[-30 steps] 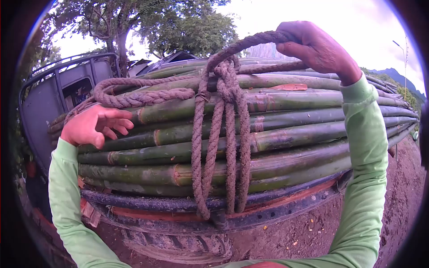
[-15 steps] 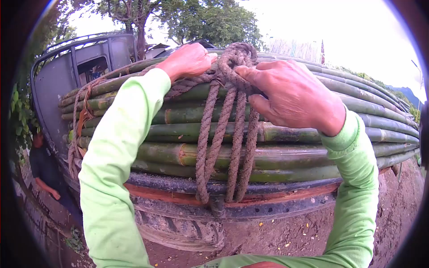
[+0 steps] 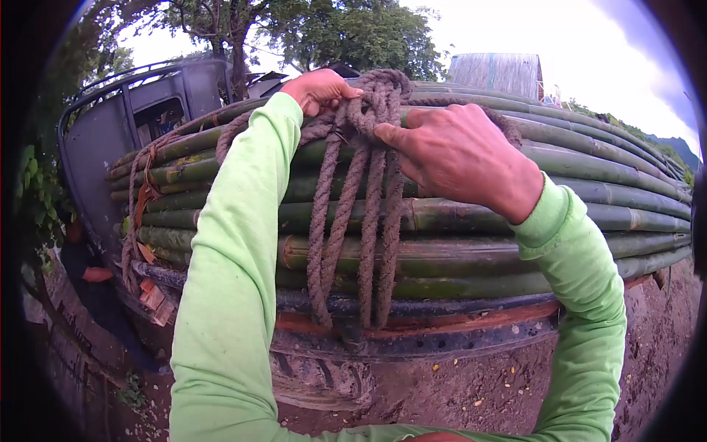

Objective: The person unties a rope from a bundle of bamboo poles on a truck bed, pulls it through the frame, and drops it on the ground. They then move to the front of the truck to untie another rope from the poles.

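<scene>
Head view. Truck bed [image 3: 442, 324]: loaded to a rounded heap with green bamboo poles [image 3: 471, 214], laid lengthwise, ends toward the cab [image 3: 110, 140].
Rope [image 3: 353, 221]: several strands run from the bed's near edge up over the load to a knot [image 3: 379, 96] at the top.
Left hand [image 3: 320, 88]: clenched on the rope just left of the knot.
Right hand [image 3: 456, 155]: lies over the knot's right side, thumb pressing the strands; grasp cannot be told.
Tyre [image 3: 324, 379]: below the bed's near edge.

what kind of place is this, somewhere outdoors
Likely a rural outdoor loading spot, perhaps a roadside: a truck stacked with green bamboo poles lashed down with rope, bare dirt ground underneath, and trees behind.
</scene>
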`<action>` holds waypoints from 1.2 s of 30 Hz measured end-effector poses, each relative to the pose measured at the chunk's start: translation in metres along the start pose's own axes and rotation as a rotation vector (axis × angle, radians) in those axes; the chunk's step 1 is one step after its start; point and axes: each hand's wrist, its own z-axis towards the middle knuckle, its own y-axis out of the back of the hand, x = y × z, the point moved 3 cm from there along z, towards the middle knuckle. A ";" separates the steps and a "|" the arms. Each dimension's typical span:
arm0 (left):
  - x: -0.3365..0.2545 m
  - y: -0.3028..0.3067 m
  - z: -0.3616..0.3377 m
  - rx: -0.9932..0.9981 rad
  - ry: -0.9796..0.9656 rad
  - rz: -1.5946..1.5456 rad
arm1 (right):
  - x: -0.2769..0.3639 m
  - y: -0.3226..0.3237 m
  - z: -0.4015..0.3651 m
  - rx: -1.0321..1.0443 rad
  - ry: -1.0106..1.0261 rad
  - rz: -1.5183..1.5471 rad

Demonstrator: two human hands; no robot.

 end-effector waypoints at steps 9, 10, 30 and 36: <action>-0.029 0.006 0.026 -0.086 -0.138 0.740 | -0.007 -0.008 0.059 -0.029 -0.132 0.061; -0.033 0.005 0.021 -0.104 -0.137 0.737 | -0.004 -0.006 0.064 -0.032 -0.109 0.092; 0.016 0.029 -0.134 -0.057 -0.427 1.113 | -0.104 -0.022 -0.026 0.305 -0.421 0.419; 0.044 0.051 -0.139 -0.140 -0.670 1.195 | -0.105 -0.037 -0.045 0.079 -0.324 0.365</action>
